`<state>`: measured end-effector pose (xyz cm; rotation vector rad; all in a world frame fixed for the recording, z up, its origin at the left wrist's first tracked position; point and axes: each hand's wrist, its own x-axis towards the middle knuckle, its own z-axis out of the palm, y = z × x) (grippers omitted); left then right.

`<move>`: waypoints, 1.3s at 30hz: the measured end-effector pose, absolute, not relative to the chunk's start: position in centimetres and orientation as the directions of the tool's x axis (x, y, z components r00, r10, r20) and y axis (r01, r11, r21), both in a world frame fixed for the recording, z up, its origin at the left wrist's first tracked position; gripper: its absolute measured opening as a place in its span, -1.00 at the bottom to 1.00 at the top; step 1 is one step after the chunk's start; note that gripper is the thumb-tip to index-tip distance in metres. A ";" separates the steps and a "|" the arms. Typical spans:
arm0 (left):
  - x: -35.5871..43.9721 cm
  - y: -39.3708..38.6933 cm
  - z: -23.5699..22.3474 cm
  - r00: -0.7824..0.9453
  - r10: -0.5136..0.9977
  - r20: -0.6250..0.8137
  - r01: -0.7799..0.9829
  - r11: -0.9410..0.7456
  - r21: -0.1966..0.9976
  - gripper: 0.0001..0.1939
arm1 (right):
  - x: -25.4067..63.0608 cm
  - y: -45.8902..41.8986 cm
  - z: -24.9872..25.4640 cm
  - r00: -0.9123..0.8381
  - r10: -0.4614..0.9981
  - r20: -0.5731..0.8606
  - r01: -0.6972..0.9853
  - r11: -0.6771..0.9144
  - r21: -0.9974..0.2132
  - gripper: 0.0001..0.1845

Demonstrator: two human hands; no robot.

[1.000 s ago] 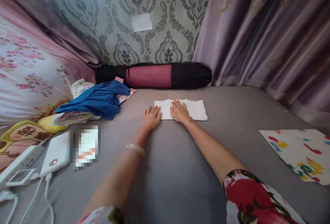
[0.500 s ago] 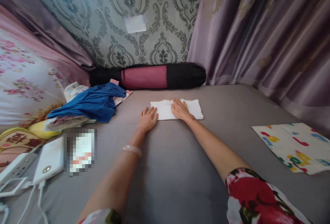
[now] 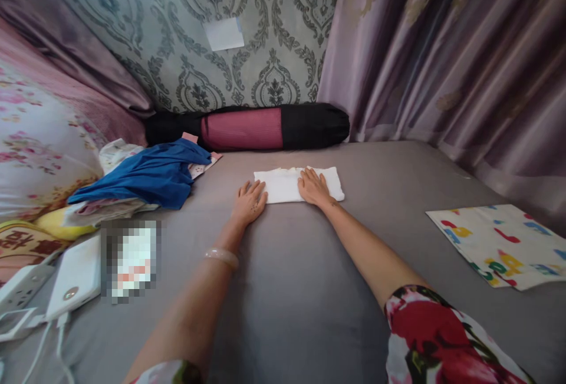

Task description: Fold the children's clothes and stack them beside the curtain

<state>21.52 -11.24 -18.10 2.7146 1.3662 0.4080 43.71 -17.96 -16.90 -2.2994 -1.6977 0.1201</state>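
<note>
Your right hand [image 3: 313, 186] is palm down on the white cloth [image 3: 283, 186], right of its middle, fingers a bit spread, gripping nothing. Your left hand [image 3: 251, 201] is also flat and wide, at the cloth's left end: fingertips at the edge, palm over the bed [image 3: 292, 289]. Can't tell how hard either one presses.

Cloth lies on the bed in front of you, between the hands and partly under the right, as a low, wide strip, long side across your view. Done, as I read it: it's folded down to a strip and mostly flat. Far edge is slightly uneven near the middle, so I'd call this piece well along, not clearly finished. Layer count doesn't show; can't say if another fold is left.

Farther out, right: the print cloth [image 3: 508, 248] lies flat, edges fairly straight, well apart from your hands. Looks folded to me, so I'd count it as done, but can't confirm.

Left: the blue garment [image 3: 150, 171] is loose and rumpled on top of other fabric. If that heap counts, it's not done.

Behind the cloth, the long bag [image 3: 243, 128] lies along the wall, apart from your work. Power bank [image 3: 75, 278] is near left, also well apart.
</note>
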 end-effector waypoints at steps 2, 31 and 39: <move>21.5 -11.2 -18.1 0.569 0.797 0.201 0.776 -0.601 0.188 -0.47 | 43.7 -18.0 -16.9 0.309 0.946 0.097 0.921 -0.272 -0.277 -0.42; 21.5 -11.7 -17.4 0.571 0.805 0.161 0.782 -0.593 0.189 -0.45 | 46.8 -19.9 -16.6 0.341 0.938 0.065 0.923 -0.321 -0.213 -0.39; 21.5 -11.4 -17.8 0.574 0.802 0.166 0.782 -0.597 0.180 -0.45 | 47.9 -20.5 -16.3 0.349 0.934 0.077 0.926 -0.331 -0.184 -0.37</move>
